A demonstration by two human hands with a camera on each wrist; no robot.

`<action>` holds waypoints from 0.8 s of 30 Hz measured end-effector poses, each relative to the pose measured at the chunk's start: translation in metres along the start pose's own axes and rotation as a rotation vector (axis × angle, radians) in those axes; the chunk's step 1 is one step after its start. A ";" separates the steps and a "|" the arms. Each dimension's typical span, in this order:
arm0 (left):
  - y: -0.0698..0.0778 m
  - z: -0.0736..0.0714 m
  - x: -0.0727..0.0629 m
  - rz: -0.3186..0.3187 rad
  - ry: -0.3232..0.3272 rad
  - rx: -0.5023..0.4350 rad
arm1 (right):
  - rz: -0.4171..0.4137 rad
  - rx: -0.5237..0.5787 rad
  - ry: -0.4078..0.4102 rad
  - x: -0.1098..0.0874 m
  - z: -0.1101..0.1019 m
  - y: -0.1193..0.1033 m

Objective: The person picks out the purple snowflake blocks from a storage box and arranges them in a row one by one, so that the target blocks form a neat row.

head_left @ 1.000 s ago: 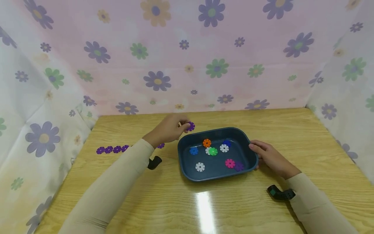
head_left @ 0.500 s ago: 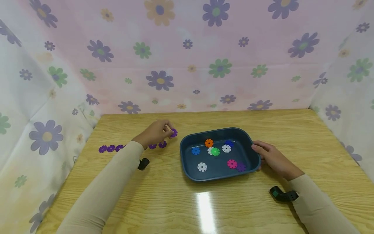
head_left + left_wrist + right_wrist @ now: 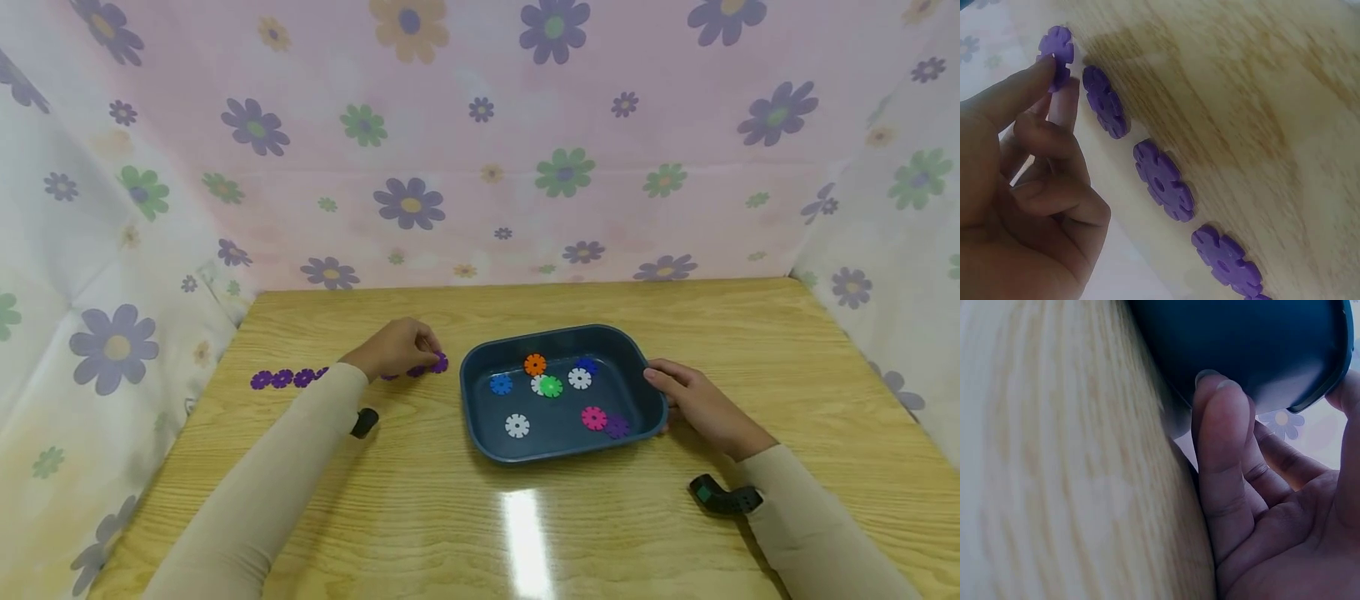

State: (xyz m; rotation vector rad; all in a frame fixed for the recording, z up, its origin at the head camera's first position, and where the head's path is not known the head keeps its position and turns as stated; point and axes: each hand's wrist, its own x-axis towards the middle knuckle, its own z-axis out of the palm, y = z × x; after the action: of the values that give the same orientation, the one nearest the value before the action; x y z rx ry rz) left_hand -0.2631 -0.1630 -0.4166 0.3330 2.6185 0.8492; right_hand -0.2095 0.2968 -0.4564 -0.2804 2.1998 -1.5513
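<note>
My left hand [image 3: 393,348] pinches a purple notched plastic disc [image 3: 1061,47] between thumb and finger at the right end of a row of similar purple discs [image 3: 282,379]. Close by in the left wrist view, another purple disc [image 3: 1105,103] lies flat on the wood, with more trailing behind it. The left forearm covers part of the row in the head view. My right hand [image 3: 697,404] grips the right end of a dark blue plastic tub [image 3: 553,421], thumb at the rim and fingertips [image 3: 1225,419] against its outer wall.
Inside the tub sit several loose discs, among them an orange disc [image 3: 535,364], a green disc [image 3: 551,387] and a pink disc [image 3: 594,418]. Flowered cloth [image 3: 450,150] walls in the wooden table [image 3: 405,500] at the back and sides. Each wrist carries a black device [image 3: 723,496].
The left hand has carried the purple disc left from above the tub's back corner, then down to the row's right end. The right hand keeps its grip on the tub.
</note>
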 end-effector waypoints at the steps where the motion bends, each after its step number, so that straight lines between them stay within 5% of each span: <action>1: 0.000 0.000 0.000 -0.005 0.001 0.008 | -0.003 0.000 -0.002 0.000 0.000 0.000; 16: 0.001 0.000 0.006 0.005 0.005 0.082 | -0.015 -0.001 0.003 0.001 0.000 -0.002; 21: 0.004 -0.005 0.004 0.009 0.066 0.105 | -0.013 0.001 0.001 0.002 0.001 0.001; 24: 0.017 -0.011 0.005 0.045 0.136 0.077 | -0.008 -0.003 0.004 0.000 0.000 0.001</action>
State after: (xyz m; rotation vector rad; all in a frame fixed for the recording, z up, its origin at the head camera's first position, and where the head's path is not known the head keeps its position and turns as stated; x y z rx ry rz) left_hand -0.2705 -0.1535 -0.3989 0.3687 2.7853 0.8130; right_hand -0.2098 0.2971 -0.4573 -0.2883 2.2070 -1.5540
